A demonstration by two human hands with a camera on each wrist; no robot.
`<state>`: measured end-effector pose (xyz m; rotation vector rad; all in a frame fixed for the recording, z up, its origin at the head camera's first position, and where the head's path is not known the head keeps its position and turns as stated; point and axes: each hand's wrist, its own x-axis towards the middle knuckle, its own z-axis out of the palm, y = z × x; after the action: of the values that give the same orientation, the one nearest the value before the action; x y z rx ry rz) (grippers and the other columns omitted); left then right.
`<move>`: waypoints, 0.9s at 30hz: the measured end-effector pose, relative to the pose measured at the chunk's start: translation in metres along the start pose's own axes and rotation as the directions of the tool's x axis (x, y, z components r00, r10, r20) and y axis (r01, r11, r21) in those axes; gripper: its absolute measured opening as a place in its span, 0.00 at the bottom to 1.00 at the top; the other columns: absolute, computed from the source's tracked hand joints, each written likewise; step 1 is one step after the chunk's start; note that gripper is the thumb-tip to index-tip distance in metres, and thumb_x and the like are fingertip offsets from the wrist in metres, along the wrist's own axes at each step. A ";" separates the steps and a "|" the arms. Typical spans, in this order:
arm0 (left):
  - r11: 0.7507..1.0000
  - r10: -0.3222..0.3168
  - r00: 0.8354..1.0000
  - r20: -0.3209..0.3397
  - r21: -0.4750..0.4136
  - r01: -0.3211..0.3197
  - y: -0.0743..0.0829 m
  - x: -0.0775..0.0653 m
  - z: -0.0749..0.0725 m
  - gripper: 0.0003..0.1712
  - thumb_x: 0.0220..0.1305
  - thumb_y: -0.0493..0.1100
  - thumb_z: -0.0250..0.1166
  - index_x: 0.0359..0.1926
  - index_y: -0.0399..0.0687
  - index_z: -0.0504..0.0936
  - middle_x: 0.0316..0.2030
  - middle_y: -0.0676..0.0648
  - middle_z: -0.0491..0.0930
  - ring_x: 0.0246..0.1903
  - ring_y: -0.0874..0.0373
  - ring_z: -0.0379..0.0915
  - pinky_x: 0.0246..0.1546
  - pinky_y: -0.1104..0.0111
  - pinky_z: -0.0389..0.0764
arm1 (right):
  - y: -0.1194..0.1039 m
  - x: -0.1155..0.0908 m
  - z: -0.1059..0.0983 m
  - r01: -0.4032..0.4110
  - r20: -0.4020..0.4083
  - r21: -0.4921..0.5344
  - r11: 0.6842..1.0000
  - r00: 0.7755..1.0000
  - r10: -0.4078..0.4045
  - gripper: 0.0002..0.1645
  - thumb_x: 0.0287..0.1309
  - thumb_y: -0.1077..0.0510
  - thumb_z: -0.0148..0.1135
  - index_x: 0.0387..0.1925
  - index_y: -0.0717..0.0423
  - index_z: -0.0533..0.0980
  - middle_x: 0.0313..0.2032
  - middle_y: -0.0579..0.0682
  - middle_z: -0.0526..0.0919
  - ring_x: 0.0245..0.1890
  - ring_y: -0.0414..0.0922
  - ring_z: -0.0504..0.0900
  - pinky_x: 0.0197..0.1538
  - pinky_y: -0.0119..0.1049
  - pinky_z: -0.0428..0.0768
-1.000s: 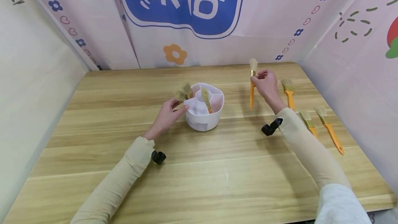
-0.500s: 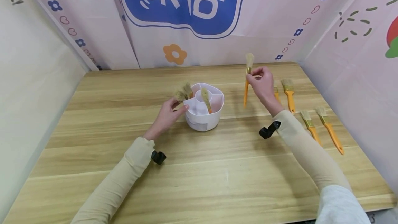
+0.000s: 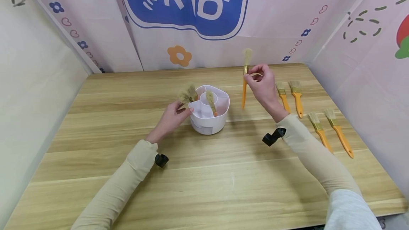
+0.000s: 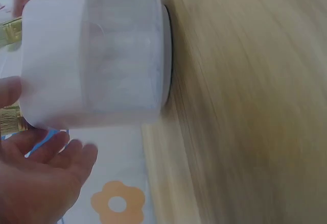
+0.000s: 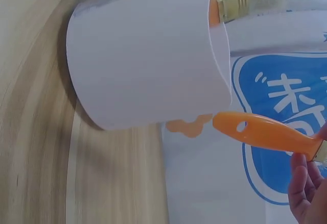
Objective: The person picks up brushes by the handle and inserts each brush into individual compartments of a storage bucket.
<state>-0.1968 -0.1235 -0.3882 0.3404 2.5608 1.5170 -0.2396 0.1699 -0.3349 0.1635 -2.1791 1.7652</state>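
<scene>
The held brush stands nearly upright in the air above the desk, bristles up, its handle near the white holder but apart from it. The right hand pinches it around the metal band. Just to the left is the white holder; the left hand grips its rim, thumb at the front, other fingers round the side. Bristles show inside: one brush leans in the right-hand part, and a bushier tuft rises at the left, possibly more than one brush.

The filling of the holder looks only partly done: these are in, the held one is not yet. Farther right, four more lie loose on the desk, a far pair and a near pair, seemingly the remaining share.
</scene>
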 end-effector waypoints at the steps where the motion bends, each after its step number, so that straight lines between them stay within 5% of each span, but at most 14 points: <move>1: 0.999 0.004 1.000 0.003 0.041 -0.004 0.000 0.000 -0.001 0.34 0.65 0.51 0.56 0.66 0.35 0.61 0.66 0.34 0.62 0.66 0.40 0.60 0.66 0.52 0.66 | -0.001 -0.001 0.001 0.004 0.001 0.008 1.000 1.000 -0.004 0.10 0.53 0.63 0.61 0.35 0.56 0.68 0.34 0.44 0.75 0.28 0.34 0.78 0.33 0.21 0.78; 5: 0.978 0.047 0.999 0.026 0.203 -0.052 -0.001 0.000 -0.004 0.37 0.65 0.54 0.54 0.67 0.36 0.59 0.66 0.32 0.62 0.66 0.38 0.59 0.67 0.49 0.63 | -0.005 -0.003 0.003 0.020 0.007 0.040 0.999 1.000 -0.020 0.09 0.52 0.65 0.61 0.33 0.55 0.69 0.33 0.43 0.75 0.27 0.34 0.78 0.32 0.22 0.78; 14: 0.928 0.107 0.990 0.091 0.349 -0.132 -0.002 0.003 -0.015 0.43 0.65 0.63 0.51 0.72 0.48 0.50 0.72 0.37 0.48 0.72 0.41 0.45 0.71 0.46 0.51 | -0.014 -0.010 0.007 0.056 -0.004 0.104 0.993 0.998 -0.056 0.09 0.52 0.66 0.60 0.32 0.54 0.68 0.33 0.43 0.76 0.27 0.34 0.78 0.31 0.22 0.78; 19: 0.912 0.157 0.983 0.093 0.368 -0.181 -0.002 0.006 -0.015 0.37 0.66 0.59 0.52 0.69 0.44 0.59 0.70 0.37 0.55 0.70 0.42 0.51 0.70 0.48 0.56 | -0.023 -0.015 0.016 0.120 -0.025 0.194 0.974 0.993 -0.117 0.12 0.51 0.68 0.58 0.31 0.50 0.67 0.33 0.42 0.77 0.25 0.33 0.78 0.27 0.22 0.77; 23: 0.928 0.175 0.982 0.064 0.323 -0.187 -0.003 0.006 -0.011 0.33 0.65 0.53 0.54 0.66 0.39 0.63 0.63 0.35 0.67 0.63 0.39 0.63 0.64 0.48 0.66 | -0.025 -0.018 0.022 0.145 -0.018 0.197 0.970 0.989 -0.144 0.11 0.51 0.69 0.58 0.31 0.52 0.68 0.32 0.43 0.77 0.25 0.33 0.78 0.27 0.21 0.77; 27: 0.950 0.199 0.979 0.051 0.234 -0.206 -0.005 0.006 -0.009 0.32 0.65 0.48 0.56 0.65 0.36 0.62 0.62 0.32 0.67 0.61 0.37 0.65 0.62 0.48 0.69 | -0.023 -0.020 0.024 0.141 -0.006 0.184 0.973 0.990 -0.142 0.10 0.51 0.69 0.58 0.31 0.54 0.68 0.32 0.43 0.77 0.26 0.33 0.78 0.29 0.21 0.77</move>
<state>-0.2049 -0.1316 -0.3886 0.6669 2.7636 1.2508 -0.2185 0.1390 -0.3238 0.3606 -1.9541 1.8843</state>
